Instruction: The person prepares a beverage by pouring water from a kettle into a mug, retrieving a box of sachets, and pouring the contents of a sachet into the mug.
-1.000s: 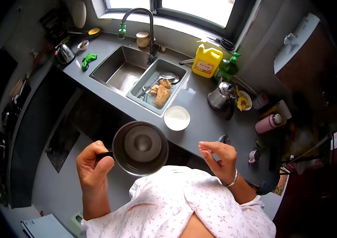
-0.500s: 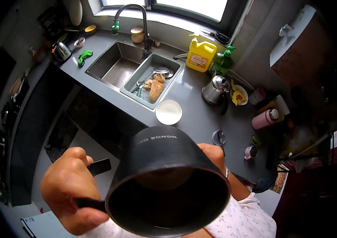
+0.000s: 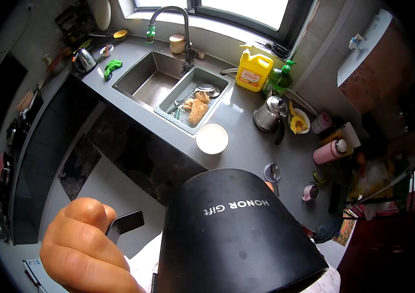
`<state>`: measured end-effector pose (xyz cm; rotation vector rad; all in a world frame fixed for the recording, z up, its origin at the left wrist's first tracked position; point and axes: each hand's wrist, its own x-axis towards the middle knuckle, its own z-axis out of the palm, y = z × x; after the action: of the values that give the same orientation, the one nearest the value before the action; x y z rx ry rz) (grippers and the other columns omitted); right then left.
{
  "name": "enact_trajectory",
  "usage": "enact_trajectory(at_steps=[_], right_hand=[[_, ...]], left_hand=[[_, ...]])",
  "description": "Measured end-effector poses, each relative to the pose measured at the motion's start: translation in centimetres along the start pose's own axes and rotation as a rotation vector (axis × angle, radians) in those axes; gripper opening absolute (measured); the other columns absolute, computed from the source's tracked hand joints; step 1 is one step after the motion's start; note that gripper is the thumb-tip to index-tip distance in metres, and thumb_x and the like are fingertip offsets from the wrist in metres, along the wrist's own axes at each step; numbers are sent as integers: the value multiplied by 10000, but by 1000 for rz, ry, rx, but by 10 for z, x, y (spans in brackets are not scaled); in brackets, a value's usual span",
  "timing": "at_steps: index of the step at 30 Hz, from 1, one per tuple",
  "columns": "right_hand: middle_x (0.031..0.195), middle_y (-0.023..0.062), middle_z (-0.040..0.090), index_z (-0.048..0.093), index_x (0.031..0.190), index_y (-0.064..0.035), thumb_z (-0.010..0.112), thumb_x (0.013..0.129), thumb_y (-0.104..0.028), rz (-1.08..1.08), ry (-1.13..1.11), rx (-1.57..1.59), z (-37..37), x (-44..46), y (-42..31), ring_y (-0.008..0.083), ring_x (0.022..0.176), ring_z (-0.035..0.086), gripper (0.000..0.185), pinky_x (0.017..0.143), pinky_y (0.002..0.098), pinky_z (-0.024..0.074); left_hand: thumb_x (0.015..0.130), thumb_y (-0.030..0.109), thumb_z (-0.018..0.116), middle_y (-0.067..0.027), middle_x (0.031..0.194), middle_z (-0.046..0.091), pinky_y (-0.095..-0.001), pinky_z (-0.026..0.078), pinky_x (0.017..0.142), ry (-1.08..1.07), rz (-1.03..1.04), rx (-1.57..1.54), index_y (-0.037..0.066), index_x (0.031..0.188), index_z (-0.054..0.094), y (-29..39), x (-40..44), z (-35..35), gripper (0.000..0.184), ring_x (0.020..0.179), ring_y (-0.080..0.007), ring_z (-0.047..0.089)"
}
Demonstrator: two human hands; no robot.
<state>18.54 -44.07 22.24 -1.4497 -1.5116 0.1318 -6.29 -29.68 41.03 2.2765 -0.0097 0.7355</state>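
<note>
In the head view, our left hand (image 3: 87, 246) is wrapped around the handle (image 3: 130, 222) of the black mug (image 3: 239, 239), near and right of it. Our right hand (image 3: 269, 186) is mostly hidden; we cannot tell its grip. We want a firm, steady fist.

This is a kitchen, most likely in a home. A grey counter (image 3: 240, 121) runs under a window (image 3: 236, 10) at 12 o'clock, with a sink (image 3: 149, 89) at 11, a kettle (image 3: 84, 61) at 10, a yellow jug (image 3: 255, 72) at 1, a steel pot (image 3: 269, 116) at 2, a pink flask (image 3: 328, 153) at 3 and a black mug (image 3: 241, 234) at 5.
</note>
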Motion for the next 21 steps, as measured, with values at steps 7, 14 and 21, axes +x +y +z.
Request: enact_trajectory(at_steps=[7,14,21], right_hand=[[778,117,687,674,940,-5,691,799,-13,25,-37,6,0,1,-1,193,569,638,143,484,259,470],[789,124,689,674,944,-5,692,800,-18,12,-13,39,4,1,2,206,581,645,146,493,266,479],[805,130,693,676,953,-7,689,805,-20,20,7,44,5,2,4,212,600,656,149,508,268,490]], left_hand=[[800,524,696,86,577,455,-241,305,576,43,44,89,171,764,512,4,4,-3,400,502,-65,337],[792,455,735,90,622,488,-256,308,594,-51,39,88,173,787,538,12,11,-17,344,547,-77,369],[778,353,768,82,637,491,-289,341,682,-204,55,42,164,798,544,10,20,-25,294,580,-84,390]])
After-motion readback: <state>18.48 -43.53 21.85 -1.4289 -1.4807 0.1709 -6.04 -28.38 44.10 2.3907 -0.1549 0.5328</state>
